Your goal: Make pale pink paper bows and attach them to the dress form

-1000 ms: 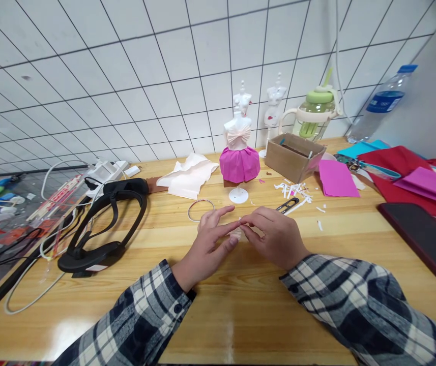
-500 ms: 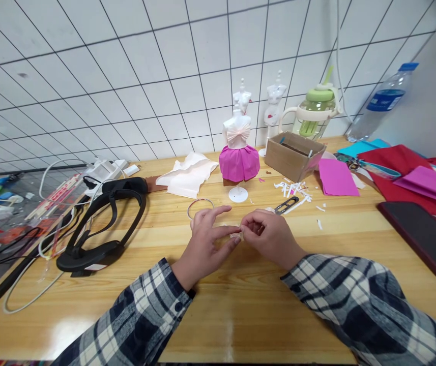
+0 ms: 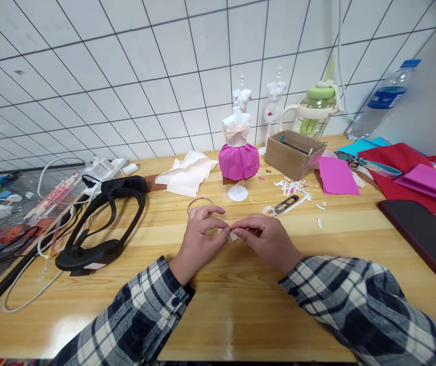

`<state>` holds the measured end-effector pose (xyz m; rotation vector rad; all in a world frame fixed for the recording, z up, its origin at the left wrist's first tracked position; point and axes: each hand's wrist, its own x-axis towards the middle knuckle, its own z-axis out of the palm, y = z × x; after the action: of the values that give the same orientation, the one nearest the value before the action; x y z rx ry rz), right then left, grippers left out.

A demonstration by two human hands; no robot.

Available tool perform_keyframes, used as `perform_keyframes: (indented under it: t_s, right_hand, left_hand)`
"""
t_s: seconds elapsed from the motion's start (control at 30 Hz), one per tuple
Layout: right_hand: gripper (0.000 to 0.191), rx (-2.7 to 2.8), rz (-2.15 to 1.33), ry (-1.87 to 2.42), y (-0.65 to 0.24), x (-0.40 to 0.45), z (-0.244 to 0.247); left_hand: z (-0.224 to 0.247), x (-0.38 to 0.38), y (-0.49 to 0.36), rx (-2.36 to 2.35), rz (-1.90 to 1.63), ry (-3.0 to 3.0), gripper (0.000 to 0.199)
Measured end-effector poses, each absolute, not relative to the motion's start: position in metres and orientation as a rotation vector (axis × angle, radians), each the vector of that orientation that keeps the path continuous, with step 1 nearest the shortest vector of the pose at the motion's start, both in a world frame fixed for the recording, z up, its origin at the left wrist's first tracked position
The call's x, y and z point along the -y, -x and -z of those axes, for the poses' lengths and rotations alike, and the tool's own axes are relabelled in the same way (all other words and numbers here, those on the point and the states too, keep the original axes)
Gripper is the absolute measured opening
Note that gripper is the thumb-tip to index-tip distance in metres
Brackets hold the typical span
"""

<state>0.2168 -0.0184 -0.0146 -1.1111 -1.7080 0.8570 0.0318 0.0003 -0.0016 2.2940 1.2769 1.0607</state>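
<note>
Between my fingertips is a small pale pleated piece point(image 3: 233, 236), thin like paper or fabric and mostly covered by the fingers. My left hand point(image 3: 204, 236) pinches it with thumb and index finger, the other fingers raised. From the other side my right hand point(image 3: 267, 238) pinches it too, fingers curled in. Just beyond stands a small white mannequin point(image 3: 236, 127) with a pale pleated bow top and a magenta skirt point(image 3: 239, 161). Black thread snips point(image 3: 286, 204) lie past my right hand, next to a pale scrap. Behind my left hand rests a thin metal ring point(image 3: 198, 200).
White paper scraps point(image 3: 294, 189), a cardboard box point(image 3: 295, 155) and a magenta sheet point(image 3: 339, 175) lie at back right. A phone point(image 3: 427, 239) is at right, a black headset point(image 3: 99, 229) with cables at left. Pale crumpled paper point(image 3: 187, 173) and two more mannequins point(image 3: 275, 96) stand behind.
Both hands have shifted slightly left. My left index finger has bent down to meet the thumb, and both hands' fingertips now come together on the small pale piece.
</note>
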Motion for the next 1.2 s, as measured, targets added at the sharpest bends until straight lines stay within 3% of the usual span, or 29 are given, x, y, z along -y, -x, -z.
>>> perform_keyframes:
  t_s: [0.2, 0.63, 1.2]
  right_hand:
    - [0.023, 1.918, -0.602, 1.022, -0.2180, 0.0211, 0.0194]
    - [0.023, 1.953, -0.511, 1.065, -0.2194, 0.0205, 0.0196]
    - [0.004, 1.882, -0.572, 1.177, -0.2176, 0.0218, 0.0159]
  left_hand:
    - [0.0028, -0.0052, -0.0313, -1.218, -1.060, -2.164, 0.010]
    - [0.0030, -0.0066, -0.0305, -1.189, -0.989, -2.238, 0.019]
    - [0.0013, 0.0023, -0.0370, -1.255, -1.004, -2.355, 0.009]
